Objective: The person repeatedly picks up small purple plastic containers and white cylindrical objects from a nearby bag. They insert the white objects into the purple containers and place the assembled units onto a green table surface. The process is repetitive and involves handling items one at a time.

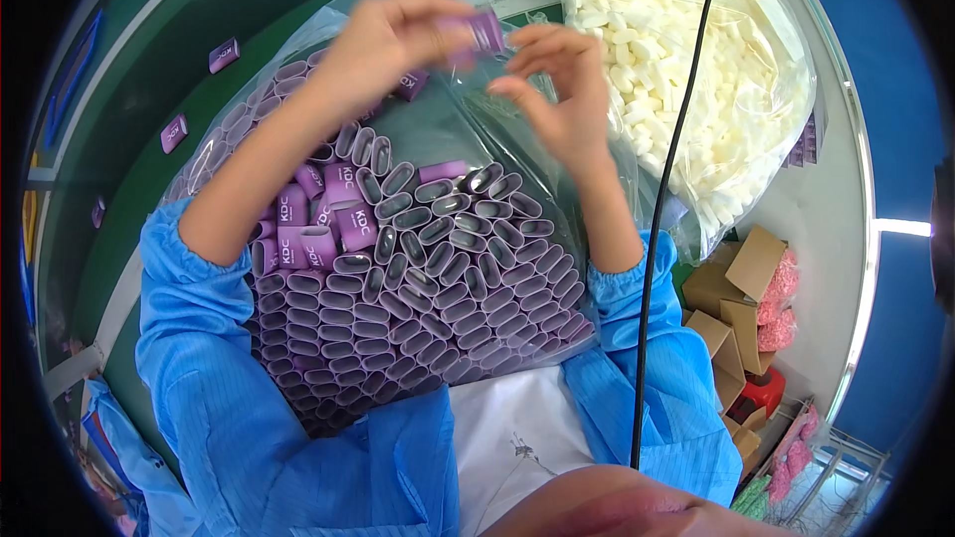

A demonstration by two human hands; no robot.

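Near the far side of the work surface, my left hand point(403, 35) grips a small purple oval casing point(485, 32), slightly blurred by motion. Just right of that casing is my right hand point(562, 89), its fingers bent and the thumb apart, with nothing visible between them. Below my hands, a clear plastic bag point(477, 109) lies by many purple oval sleeves point(458, 268), most standing on end in tight rows with their hollow openings up. Several more casings point(318, 209) lie loose on their sides on top, left of the middle.
A large clear bag of cream-white pieces point(686, 70) stands at the far right. A black cable point(668, 159) hangs down across the view, by my right arm. Loose purple casings point(225, 55) lie on the green surface at left. Cardboard boxes point(731, 288) with pink bundles are at lower right.
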